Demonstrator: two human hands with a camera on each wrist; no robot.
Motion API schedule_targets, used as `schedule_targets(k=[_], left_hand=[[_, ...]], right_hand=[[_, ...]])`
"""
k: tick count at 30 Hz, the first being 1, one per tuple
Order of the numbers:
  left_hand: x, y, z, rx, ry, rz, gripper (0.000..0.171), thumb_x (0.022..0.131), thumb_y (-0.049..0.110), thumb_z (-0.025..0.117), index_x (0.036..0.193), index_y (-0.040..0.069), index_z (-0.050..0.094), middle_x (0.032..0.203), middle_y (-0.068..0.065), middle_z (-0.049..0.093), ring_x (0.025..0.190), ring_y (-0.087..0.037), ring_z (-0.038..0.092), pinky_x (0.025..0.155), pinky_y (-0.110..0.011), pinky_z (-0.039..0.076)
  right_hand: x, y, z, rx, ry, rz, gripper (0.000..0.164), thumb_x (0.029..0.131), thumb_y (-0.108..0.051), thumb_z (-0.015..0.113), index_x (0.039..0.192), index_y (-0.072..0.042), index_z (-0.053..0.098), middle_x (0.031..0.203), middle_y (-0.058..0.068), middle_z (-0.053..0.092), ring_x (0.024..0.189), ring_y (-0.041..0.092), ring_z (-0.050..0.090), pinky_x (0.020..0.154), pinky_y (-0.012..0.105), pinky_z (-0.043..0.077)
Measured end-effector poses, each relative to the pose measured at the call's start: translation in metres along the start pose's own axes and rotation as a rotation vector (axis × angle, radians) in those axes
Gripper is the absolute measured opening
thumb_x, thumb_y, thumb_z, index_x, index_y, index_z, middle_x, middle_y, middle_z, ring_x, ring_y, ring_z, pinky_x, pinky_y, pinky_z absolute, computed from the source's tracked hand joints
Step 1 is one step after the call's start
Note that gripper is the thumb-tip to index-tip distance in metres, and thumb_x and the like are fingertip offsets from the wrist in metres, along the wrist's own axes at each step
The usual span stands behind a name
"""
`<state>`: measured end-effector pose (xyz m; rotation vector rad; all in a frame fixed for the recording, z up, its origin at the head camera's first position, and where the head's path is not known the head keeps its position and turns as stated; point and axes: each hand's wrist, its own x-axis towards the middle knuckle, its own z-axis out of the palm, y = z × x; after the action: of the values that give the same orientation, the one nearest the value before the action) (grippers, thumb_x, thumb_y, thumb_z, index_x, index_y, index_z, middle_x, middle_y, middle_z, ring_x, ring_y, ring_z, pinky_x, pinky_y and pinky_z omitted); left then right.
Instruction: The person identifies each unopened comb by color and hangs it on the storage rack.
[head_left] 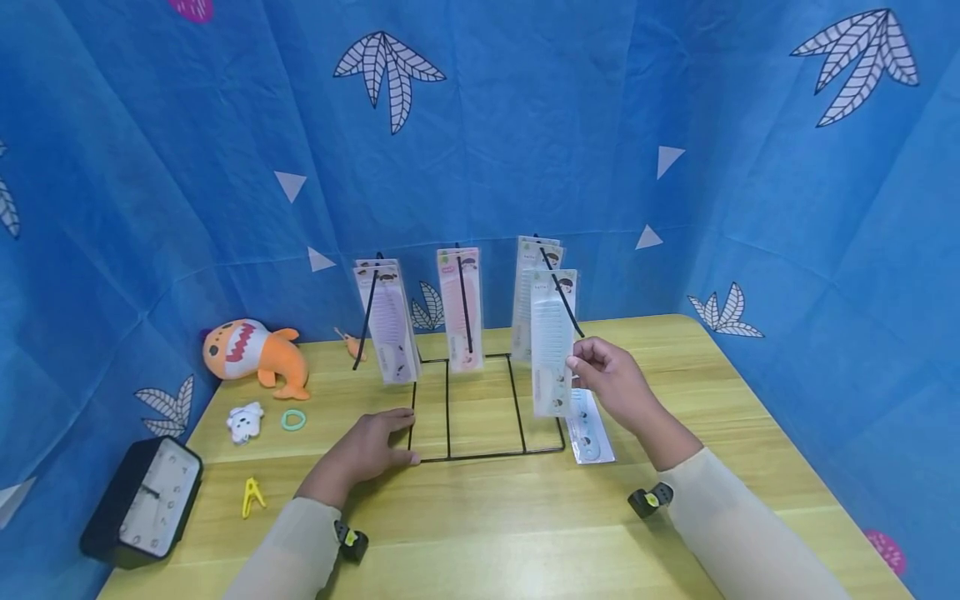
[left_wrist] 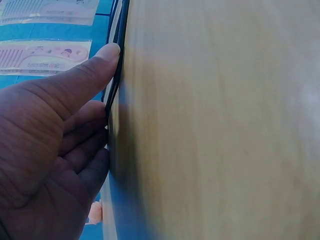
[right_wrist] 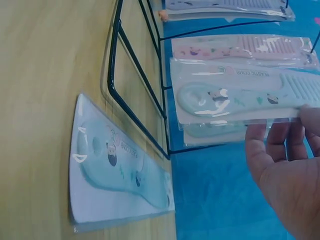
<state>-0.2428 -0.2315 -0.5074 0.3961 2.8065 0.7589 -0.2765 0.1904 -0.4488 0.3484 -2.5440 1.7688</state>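
Observation:
A black wire display rack point(head_left: 487, 457) stands on the table with packaged plastic combs on its hooks. My right hand point(head_left: 611, 379) pinches the right edge of a pale green packaged comb point(head_left: 551, 342), which hangs at the front of the right hook. Behind it hangs another green packaged comb point(head_left: 527, 250). My left hand point(head_left: 367, 446) rests at the base's front left corner, thumb and fingers touching the wire in the left wrist view. Purple packaged combs point(head_left: 388, 325) hang on the left hook, a pink packaged comb point(head_left: 460, 304) on the middle one.
Another green packaged comb point(right_wrist: 120, 170) lies on the table by the rack's right side. On the left are an orange shark plush point(head_left: 258, 358), a white small toy point(head_left: 244, 422), a green hair tie point(head_left: 293, 420), a yellow clip point(head_left: 252, 497) and a black clock point(head_left: 146, 500). Blue curtains surround the table.

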Motion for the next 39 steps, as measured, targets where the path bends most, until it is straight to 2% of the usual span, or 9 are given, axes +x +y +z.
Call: schedule_targets(k=[8, 15, 25, 31, 39], left_hand=[[0.001, -0.001, 0.000, 0.004, 0.000, 0.004, 0.071, 0.096, 0.032, 0.086, 0.157, 0.006, 0.060, 0.169, -0.011, 0.050, 0.159, -0.040, 0.043, 0.131, -0.057, 0.038], [0.001, 0.000, 0.000, 0.000, -0.001, -0.013, 0.071, 0.095, 0.032, 0.087, 0.156, 0.006, 0.060, 0.169, -0.012, 0.051, 0.159, -0.041, 0.043, 0.131, -0.058, 0.038], [0.000, 0.001, -0.001, -0.007, 0.000, -0.018, 0.071, 0.095, 0.032, 0.087, 0.155, 0.006, 0.061, 0.169, -0.011, 0.051, 0.159, -0.041, 0.043, 0.131, -0.058, 0.039], [0.000, 0.001, -0.001, -0.010, -0.002, -0.018, 0.071, 0.095, 0.032, 0.087, 0.156, 0.007, 0.061, 0.169, -0.011, 0.051, 0.159, -0.040, 0.043, 0.131, -0.058, 0.039], [0.001, -0.001, 0.001, -0.024, -0.007, -0.028, 0.071, 0.095, 0.032, 0.087, 0.156, 0.008, 0.061, 0.170, -0.010, 0.050, 0.160, -0.040, 0.041, 0.131, -0.059, 0.038]], right_hand=[[0.020, 0.004, 0.006, 0.015, 0.036, 0.002, 0.027, 0.113, -0.029, 0.062, 0.124, -0.004, 0.067, 0.123, 0.018, 0.072, 0.119, 0.031, 0.072, 0.099, 0.052, 0.066], [0.030, 0.002, 0.009, 0.010, 0.025, 0.029, 0.028, 0.114, -0.030, 0.061, 0.125, -0.004, 0.066, 0.128, 0.018, 0.072, 0.125, 0.034, 0.071, 0.105, 0.061, 0.062], [0.041, 0.002, 0.010, -0.023, 0.046, 0.047, 0.029, 0.114, -0.032, 0.060, 0.125, -0.005, 0.064, 0.127, 0.015, 0.070, 0.127, 0.034, 0.070, 0.107, 0.055, 0.063], [0.045, 0.003, 0.010, -0.008, 0.054, 0.058, 0.030, 0.114, -0.033, 0.061, 0.128, -0.006, 0.065, 0.132, 0.016, 0.069, 0.126, 0.037, 0.071, 0.110, 0.059, 0.060], [0.050, 0.005, 0.011, 0.000, 0.060, 0.067, 0.032, 0.114, -0.035, 0.061, 0.128, -0.006, 0.065, 0.132, 0.015, 0.068, 0.128, 0.035, 0.071, 0.108, 0.050, 0.063]])
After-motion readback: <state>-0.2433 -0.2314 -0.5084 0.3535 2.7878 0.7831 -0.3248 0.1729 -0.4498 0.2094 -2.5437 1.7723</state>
